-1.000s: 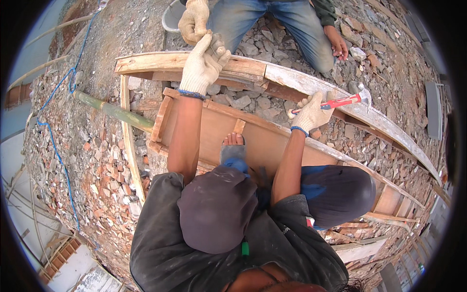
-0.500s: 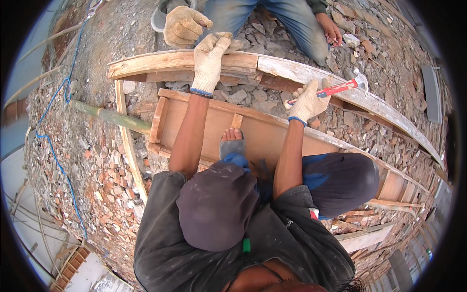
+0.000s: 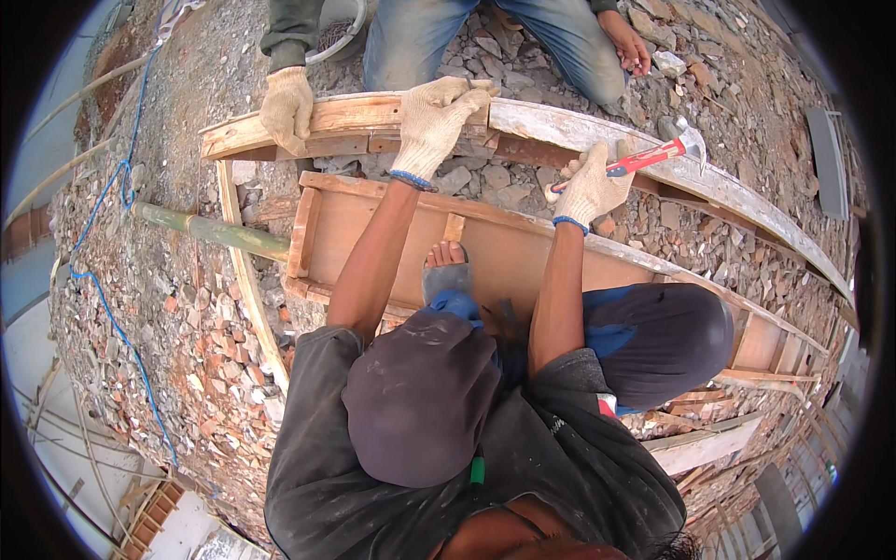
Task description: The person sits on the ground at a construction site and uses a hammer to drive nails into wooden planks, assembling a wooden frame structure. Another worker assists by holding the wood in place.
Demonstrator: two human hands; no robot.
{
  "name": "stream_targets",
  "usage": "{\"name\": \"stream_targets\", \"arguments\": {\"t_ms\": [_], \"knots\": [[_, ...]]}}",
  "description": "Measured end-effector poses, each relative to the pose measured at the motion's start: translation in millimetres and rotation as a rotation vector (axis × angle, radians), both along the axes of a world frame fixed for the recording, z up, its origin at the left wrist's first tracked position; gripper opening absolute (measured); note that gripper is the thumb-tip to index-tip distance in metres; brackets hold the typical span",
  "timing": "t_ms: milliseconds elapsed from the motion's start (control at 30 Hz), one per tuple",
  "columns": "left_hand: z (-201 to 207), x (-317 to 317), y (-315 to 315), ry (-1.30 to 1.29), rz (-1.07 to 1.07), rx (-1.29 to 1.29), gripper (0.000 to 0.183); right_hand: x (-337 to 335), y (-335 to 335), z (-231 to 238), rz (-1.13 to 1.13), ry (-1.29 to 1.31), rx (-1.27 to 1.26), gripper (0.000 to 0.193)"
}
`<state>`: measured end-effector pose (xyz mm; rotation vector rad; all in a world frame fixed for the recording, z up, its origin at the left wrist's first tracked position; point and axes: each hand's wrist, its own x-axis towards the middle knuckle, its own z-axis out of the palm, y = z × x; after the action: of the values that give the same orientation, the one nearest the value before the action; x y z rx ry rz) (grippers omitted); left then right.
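Observation:
My left hand [image 3: 437,121], in a cream knit glove with a blue cuff, rests over the far curved timber [image 3: 350,114]. Its thumb and fingertips are pinched together above the joint with a whitish board [image 3: 551,123]; whatever small item they hold is too fine to make out. My right hand [image 3: 590,191], gloved alike, is closed around a claw hammer [image 3: 653,159] with a red-and-white handle. The hammer's head points right, above the whitish board. Left of my left hand, a co-worker's gloved hand [image 3: 287,110] grips the timber near its left end.
A wood-framed panel [image 3: 523,257] lies under my foot [image 3: 446,271]. A bamboo pole [image 3: 210,229] and a thin wooden strip [image 3: 247,280] are at its left. Broken rubble [image 3: 205,345] covers the ground. Beyond the timber are the kneeling co-worker's jeans [image 3: 411,47] and a bucket [image 3: 355,33].
The co-worker's gloved hand has drawn away from my left hand, leftward onto the timber. My left hand has shifted right toward the joint. My right hand still holds the hammer, nearly unmoved.

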<state>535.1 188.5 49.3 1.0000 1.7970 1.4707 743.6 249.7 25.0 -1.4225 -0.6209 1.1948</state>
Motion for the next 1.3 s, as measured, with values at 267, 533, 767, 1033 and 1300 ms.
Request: {"name": "stream_targets", "arguments": {"t_ms": [267,533,767,1033,1300], "knots": [[-15.7,-4.0,6.6,0.439,-0.057,0.029,0.021,6.3,3.1,-3.0,0.026,-0.004,-0.011,0.052],[-10.5,-5.8,6.7,0.376,-0.037,-0.037,0.02,17.5,9.3,15.7,0.17,-0.108,-0.061,0.032],[-12.8,-4.5,8.2,0.381,-0.029,-0.083,0.028,19.0,-11.1,66.6,0.558,-0.262,-0.081,0.033],[-17.6,-1.3,6.6,0.217,-0.028,-0.072,0.018,15.1,-39.4,143.2,1.043,-0.592,0.083,0.037],[-20.7,-2.4,9.0,0.307,-0.04,-0.025,0.018,13.6,-38.5,144.9,1.192,-1.001,0.333,0.033]]}}
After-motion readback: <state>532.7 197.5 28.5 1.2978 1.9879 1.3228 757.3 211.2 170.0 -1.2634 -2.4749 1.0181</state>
